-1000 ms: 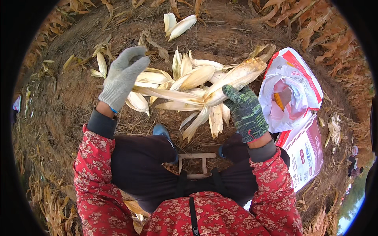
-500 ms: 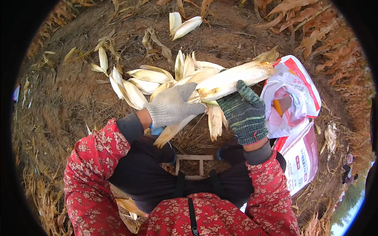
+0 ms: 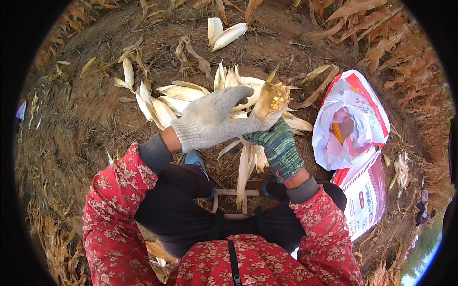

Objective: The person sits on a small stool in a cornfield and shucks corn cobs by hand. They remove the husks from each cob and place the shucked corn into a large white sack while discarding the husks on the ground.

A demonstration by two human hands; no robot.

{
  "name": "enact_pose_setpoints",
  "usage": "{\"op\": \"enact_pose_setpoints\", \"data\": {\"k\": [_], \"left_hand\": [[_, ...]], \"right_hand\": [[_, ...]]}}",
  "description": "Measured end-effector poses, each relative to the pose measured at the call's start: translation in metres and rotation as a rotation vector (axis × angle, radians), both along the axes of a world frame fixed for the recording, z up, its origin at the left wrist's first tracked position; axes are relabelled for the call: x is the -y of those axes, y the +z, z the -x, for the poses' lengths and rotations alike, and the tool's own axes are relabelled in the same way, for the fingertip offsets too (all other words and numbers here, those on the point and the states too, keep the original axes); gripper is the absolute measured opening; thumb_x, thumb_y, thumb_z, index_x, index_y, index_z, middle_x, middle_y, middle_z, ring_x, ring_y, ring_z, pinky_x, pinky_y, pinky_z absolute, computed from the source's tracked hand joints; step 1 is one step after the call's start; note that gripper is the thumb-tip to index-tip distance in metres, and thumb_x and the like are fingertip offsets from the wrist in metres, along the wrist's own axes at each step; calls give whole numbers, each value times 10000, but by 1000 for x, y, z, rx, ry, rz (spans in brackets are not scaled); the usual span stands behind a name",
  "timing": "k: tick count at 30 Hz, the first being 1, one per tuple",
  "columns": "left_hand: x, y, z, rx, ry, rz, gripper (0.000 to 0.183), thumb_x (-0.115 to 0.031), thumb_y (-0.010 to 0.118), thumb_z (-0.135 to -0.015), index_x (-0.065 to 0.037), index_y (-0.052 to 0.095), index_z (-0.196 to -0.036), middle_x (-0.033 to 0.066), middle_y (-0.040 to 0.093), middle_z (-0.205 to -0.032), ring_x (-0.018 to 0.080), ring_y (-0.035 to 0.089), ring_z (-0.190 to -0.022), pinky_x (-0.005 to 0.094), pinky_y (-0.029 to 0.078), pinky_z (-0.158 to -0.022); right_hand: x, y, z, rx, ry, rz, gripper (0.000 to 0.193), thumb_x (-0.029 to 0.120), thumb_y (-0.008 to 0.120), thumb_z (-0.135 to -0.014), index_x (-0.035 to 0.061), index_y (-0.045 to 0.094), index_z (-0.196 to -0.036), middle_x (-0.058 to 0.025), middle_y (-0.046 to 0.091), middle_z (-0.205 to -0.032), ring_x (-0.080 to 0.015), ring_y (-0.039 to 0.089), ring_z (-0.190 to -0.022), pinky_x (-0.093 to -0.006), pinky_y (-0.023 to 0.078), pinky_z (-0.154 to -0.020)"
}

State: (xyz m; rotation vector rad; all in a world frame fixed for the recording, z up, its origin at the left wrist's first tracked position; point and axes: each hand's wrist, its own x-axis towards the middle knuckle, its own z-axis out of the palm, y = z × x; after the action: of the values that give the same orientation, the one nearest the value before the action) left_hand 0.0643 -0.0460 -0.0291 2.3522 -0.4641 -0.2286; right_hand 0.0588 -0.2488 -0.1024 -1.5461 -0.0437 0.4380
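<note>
— Right, your right hand [image 3: 279, 150] in the green glove is closed round the lower end of the cob [image 3: 269, 102], and the cob points up and away from you, its tip leaning a little to your right.

— And the left?

— Your left hand [image 3: 210, 121], grey glove, reaches across from the left and lies over the husk [image 3: 250, 162] partway up the cob, fingers curled on it. Whether they have pinched a leaf or only press on it, you can't tell from up here.

— So which way does the cob run from the grip?

— Straight out from your right fist, long axis away from your chest. Yellow kernels show at the far tip, above both hands. The loose husk leaves hang down below your right fist, toward your knees.

— Nearer hand to the bare tip?

— The left; its fingertips lie just beside the kernels. The right sits at the butt end.

— Around you?

— A heap of husks [image 3: 176, 97] lies on the ground just behind the hands, and an open white sack [image 3: 355, 102] sits to your right, well apart from the cob.
</note>
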Motion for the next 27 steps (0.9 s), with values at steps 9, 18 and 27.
{"op": "enact_pose_setpoints", "data": {"k": [9,18,27], "left_hand": [[-4,1,-4,-107,159,386,344,-251,566,-984,24,621,-1182,106,627,-1119,156,603,-1007,295,471,-886],[-102,-23,-33,-8,250,-600,344,-333,504,-943,-29,648,-1014,183,666,-994,375,629,-952,468,487,-817],[-111,-40,-26,125,284,-742,397,-329,591,-859,-84,635,-1167,149,663,-1064,323,626,-1022,426,487,-903]], "right_hand": [[-18,-2,15,-102,88,-116,632,79,820,-738,-2,504,-1280,-69,623,-1150,-156,601,-1036,-305,514,-896],[22,-16,-21,-215,-114,-580,314,16,656,-888,-7,602,-1196,-94,625,-1164,-176,621,-1041,-328,533,-909],[33,-7,-15,854,166,476,231,32,692,-845,18,688,-1075,-116,687,-1099,-205,642,-1034,-328,507,-922]]}}
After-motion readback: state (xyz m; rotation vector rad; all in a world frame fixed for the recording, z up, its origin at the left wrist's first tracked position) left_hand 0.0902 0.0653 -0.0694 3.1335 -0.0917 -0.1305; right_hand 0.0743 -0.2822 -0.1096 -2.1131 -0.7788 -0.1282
